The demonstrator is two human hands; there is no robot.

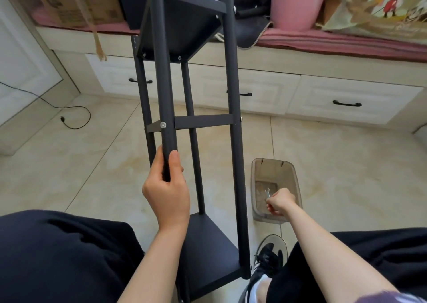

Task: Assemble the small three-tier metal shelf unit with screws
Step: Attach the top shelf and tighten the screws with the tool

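The black metal shelf unit (233, 76) stands tilted between my knees, its poles running up the middle of the view. Silver screw heads show at the tiers, one on the near pole at the middle tier (163, 124). My left hand (167, 187) is wrapped around the lower part of the near left pole. My right hand (278, 202) is low at the right, over a clear plastic bin (295, 180), and it grips a small silver wrench (268, 192) whose open end sticks up from the fist.
White drawers with black handles (346, 103) run under a pink-cushioned bench along the back. A cardboard box (76, 4) and a pink cushion (298, 2) sit on the bench. A black cable (76, 120) lies on the tiled floor at left. My black shoe (268, 263) is beside the shelf's base.
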